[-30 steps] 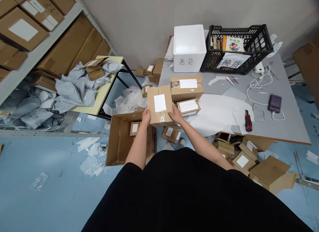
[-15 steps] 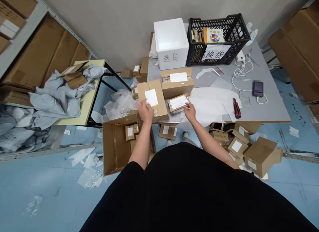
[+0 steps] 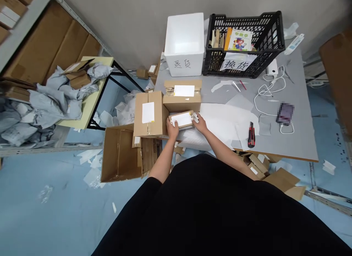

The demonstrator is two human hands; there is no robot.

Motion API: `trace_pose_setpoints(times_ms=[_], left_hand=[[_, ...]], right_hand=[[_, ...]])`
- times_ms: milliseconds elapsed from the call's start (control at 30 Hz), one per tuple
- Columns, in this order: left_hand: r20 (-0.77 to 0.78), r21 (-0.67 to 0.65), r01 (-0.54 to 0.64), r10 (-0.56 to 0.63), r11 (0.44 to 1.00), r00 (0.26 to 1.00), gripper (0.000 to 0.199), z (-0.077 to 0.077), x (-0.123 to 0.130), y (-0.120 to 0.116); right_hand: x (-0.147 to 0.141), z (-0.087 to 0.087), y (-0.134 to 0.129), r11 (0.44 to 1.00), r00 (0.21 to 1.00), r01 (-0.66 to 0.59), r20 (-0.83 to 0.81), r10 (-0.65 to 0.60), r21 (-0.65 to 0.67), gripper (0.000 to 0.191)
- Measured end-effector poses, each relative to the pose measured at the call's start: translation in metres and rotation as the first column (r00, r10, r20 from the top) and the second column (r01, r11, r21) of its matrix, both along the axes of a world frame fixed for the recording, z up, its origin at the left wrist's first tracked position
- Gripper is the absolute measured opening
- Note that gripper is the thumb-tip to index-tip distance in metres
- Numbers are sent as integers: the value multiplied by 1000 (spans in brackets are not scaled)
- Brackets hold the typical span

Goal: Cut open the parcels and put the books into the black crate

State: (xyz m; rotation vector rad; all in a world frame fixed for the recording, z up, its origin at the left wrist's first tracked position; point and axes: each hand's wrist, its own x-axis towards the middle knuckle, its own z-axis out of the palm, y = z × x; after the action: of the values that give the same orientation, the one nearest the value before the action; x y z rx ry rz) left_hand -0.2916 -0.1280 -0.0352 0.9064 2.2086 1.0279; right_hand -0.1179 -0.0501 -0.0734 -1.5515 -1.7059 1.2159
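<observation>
A small cardboard box with a white label on top lies near the table's front edge. My left hand grips its left end, fingers wrapped round the corner. At the right end, my right hand is closed on the same box. Just to the left stands a larger taped carton with a white label, reaching the table's edge. Behind the small box sits another labelled carton. White wrapping paper spreads out to the right of my right hand.
A white foam bin and a black crate with books stand at the back. A red utility knife and a charging phone lie to the right. Below left is a big open carton; grey mailers pile on a side table.
My left hand has left the larger carton and moved right to the small box. The larger carton now sits straighter beside the small one. The view has shifted slightly.
</observation>
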Motion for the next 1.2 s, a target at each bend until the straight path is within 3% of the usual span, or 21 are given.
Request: trace_pose_setpoints(times_ms=[100, 233, 433, 567, 800, 967, 1200], left_hand=[[67, -64, -83, 87, 995, 994, 65, 1, -1, 9], [71, -123, -79, 88, 989, 994, 61, 3, -6, 15], [61, -130, -22, 30, 991, 998, 62, 7, -12, 14], [53, -35, 48, -46, 998, 998, 64, 13, -5, 14], [129, 175, 238, -262, 955, 956, 64, 13, 44, 43], [143, 213, 408, -441, 888, 886, 62, 12, 90, 62], [160, 244, 453, -496, 857, 853, 63, 8, 144, 78]], right_hand=[[3, -3, 6, 993, 997, -62, -59, 57, -101, 71], [1, -4, 9, 973, 986, -123, -132, 98, -195, 75], [-4, 2, 8, 977, 991, -133, -36, 128, -169, 76], [12, 10, 10, 987, 999, -50, -9, 49, -153, 75], [78, 32, -1, 981, 982, 177, -45, -181, -85, 75], [133, 41, -17, 936, 938, 345, -18, -347, -68, 74], [191, 39, -12, 925, 927, 371, -23, -374, -83, 76]])
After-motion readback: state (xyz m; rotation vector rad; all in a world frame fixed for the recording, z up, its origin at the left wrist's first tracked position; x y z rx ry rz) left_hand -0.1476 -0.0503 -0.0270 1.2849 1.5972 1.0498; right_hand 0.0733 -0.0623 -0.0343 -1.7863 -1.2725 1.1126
